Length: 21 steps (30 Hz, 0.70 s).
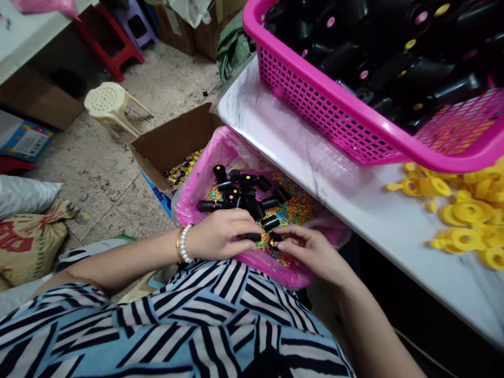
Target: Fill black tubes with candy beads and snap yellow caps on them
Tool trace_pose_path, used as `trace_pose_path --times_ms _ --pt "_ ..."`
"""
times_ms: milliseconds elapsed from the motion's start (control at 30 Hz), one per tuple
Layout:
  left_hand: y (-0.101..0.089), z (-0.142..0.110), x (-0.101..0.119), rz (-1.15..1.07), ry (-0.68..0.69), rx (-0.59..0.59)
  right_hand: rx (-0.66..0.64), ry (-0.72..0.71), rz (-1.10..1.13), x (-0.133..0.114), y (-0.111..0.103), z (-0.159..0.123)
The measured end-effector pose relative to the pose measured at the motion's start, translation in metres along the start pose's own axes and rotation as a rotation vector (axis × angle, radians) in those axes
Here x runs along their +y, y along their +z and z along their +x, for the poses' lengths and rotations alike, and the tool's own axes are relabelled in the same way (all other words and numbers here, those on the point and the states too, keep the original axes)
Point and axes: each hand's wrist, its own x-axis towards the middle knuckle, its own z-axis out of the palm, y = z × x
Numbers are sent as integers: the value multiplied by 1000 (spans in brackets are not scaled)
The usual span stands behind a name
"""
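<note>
On my lap sits a pink basket (185, 197) lined with clear plastic, holding small multicoloured beads (297, 202) and a heap of black cylinders (248, 202), some with yellow or pink dots on their ends. My left hand (226, 233), with a pearl bracelet at its wrist, is closed around one black cylinder (252, 237) low over the beads. Opposite it, my right hand (305, 247) pinches another black cylinder (276, 239), a pink spot showing near its fingertips. Fingers partly cover both cylinders.
A large pink basket (315, 110) full of black pieces stands on the white table (275, 121) at right, beside yellow plastic parts (468, 210). Left of my lap is a cardboard box (169, 142) with small yellowish pieces. A cream stool (106, 100) and sacks (35, 236) stand farther left.
</note>
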Motion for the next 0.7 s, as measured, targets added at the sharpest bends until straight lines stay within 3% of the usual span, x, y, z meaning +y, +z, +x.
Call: trace_pose_path --times_ms 133,333,400,567,700 --pt "11 27 9 -86 20 53 -82 67 394 -13 -7 -6" --pt "29 44 2 -105 1 -15 23 -37 390 -21 3 -16" --pt "32 42 1 -114 -8 40 111 -96 264 -25 8 -23" --pt "26 50 18 -99 13 157 490 -330 -242 -45 19 -33" --pt "16 83 31 -75 54 272 709 -444 -257 -68 12 -34"
